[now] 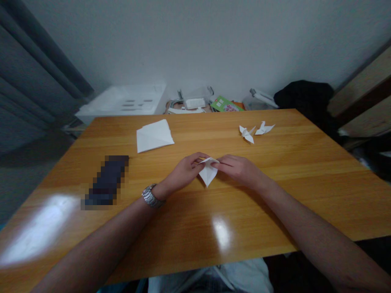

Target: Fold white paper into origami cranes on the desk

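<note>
A small white folded paper, kite-shaped with a crease down its middle, is held just over the wooden table, its point toward me. My left hand, with a metal watch on the wrist, pinches its upper left corner between thumb and fingers. On the opposite corner, my right hand is closed the same way. Parts of the fingertips are hidden behind the paper. Farther off to the right, two folded paper cranes sit close together. A stack of white paper sheets lies beyond my left hand.
A dark, pixelated flat object rests on the left of the wooden table. Behind the far edge are a white plastic tray, a green booklet, clear containers and a black cloth-like heap. A wall stands behind.
</note>
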`<state>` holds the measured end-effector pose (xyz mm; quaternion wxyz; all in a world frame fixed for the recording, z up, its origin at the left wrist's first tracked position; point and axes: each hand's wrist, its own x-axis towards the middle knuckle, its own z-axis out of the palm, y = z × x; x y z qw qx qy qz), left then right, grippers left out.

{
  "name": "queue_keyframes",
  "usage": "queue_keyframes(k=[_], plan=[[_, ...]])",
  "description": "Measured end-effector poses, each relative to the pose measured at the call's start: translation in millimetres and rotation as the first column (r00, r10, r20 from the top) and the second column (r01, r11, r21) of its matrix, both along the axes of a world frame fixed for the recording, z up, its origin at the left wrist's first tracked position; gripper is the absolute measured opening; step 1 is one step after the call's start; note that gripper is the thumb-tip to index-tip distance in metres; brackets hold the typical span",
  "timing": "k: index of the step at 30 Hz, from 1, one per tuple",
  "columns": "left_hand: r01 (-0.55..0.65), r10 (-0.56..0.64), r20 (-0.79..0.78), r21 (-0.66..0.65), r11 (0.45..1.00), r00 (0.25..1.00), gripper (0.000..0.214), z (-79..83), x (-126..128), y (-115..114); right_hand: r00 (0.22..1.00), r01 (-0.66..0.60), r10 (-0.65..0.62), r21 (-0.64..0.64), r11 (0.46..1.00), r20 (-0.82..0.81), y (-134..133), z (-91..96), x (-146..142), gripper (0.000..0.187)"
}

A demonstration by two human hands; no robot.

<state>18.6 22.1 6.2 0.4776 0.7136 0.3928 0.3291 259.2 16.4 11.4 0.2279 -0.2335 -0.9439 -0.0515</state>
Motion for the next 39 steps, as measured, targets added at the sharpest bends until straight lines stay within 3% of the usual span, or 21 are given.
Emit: queue_keyframes(k=[5, 9, 12, 22, 31, 35, 39], plan=[[0.062, -0.038, 0.137, -0.179, 0.982, 0.99, 0.033, -0.5, -3.8, 2.9, 1.0, -0.002, 0.002, 0.02, 1.0, 0.015, 0.6, 0.0, 1.4, 0.028], [0.082, 0.041, 0.297, -0.39, 0.917, 0.954, 0.041, 2.9, -5.2, 1.2, 0.999, -0.028, 0.028, 0.019, 0.999, -0.016, 0.2, 1.4, 1.0, 0.028], [0.058, 0.091, 0.309, -0.441, 0.896, 0.947, 0.049, 3.1, -2.9, -1.0, 0.999, -0.043, 0.043, 0.008, 0.999, -0.004, -1.3, 3.1, -0.6, 0.026], [-0.025, 0.159, 0.289, -0.417, 0.909, 0.944, 0.028, -4.2, -0.6, -1.6, 0.999, -0.044, 0.044, -0.071, 0.996, -0.004, -2.8, 0.0, -5.2, 0.027], [-0.062, 0.184, 0.308, -0.365, 0.929, 0.933, 0.032, -10.3, -2.7, 1.9, 0.997, -0.043, 0.036, -0.108, 0.993, -0.063, 0.5, -4.9, -0.9, 0.028], [-0.107, 0.202, 0.314, -0.294, 0.95, 0.928, 0.033, -11.3, -2.2, 2.5, 0.988, -0.038, 0.018, -0.132, 0.99, -0.153, 1.1, -6.7, 1.2, 0.03], [-0.16, 0.221, 0.291, -0.22, 0.962, 0.931, 0.033, -12.6, -1.9, 3.2, 0.936, 0.002, -0.089, -0.248, 0.969, -0.34, -1.0, -6.1, 0.9, 0.024]])
